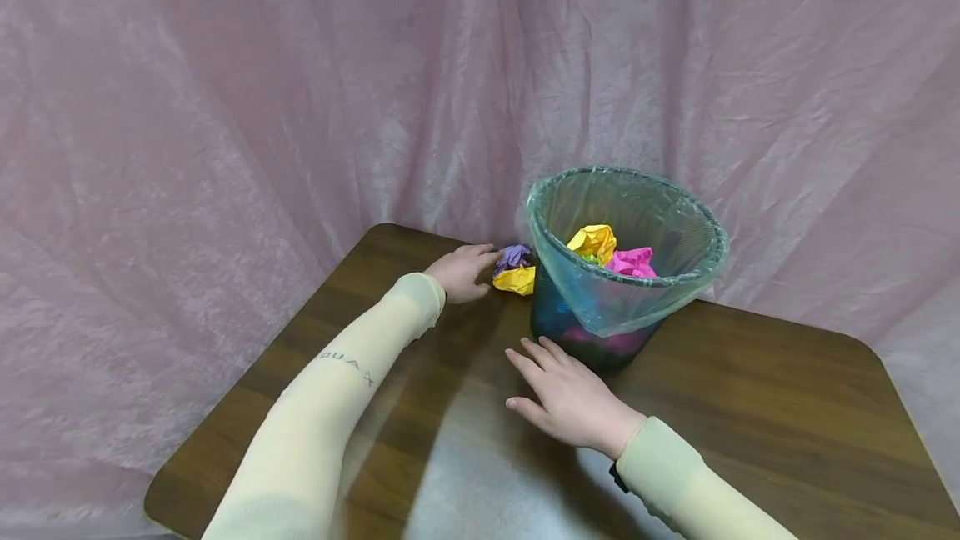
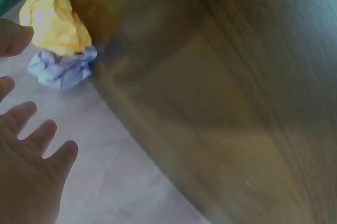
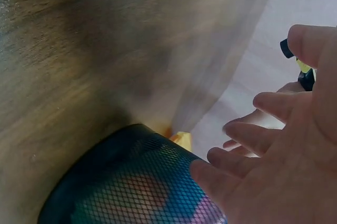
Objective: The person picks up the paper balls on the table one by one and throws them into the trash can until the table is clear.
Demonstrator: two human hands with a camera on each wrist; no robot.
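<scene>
A purple crumpled paper ball (image 1: 513, 257) and a yellow crumpled paper ball (image 1: 516, 280) lie side by side on the table, just left of a mesh wastebasket (image 1: 555, 298). My left hand (image 1: 459, 272) reaches toward them with fingers spread; in the left wrist view a gap shows between its fingers (image 2: 37, 134) and the paper. My right hand (image 1: 573, 398) hovers in front of the basket, fingers extended, holding nothing. Inside the basket, a yellow paper ball (image 1: 594, 240) and a pink one (image 1: 632, 262) show above others, partly hidden by the wall.
A translucent greenish bag (image 1: 622, 319) lines the basket and folds over its rim. The wooden table (image 1: 787, 390) has rounded corners, and a pink curtain (image 1: 337, 107) hangs close behind its far edge.
</scene>
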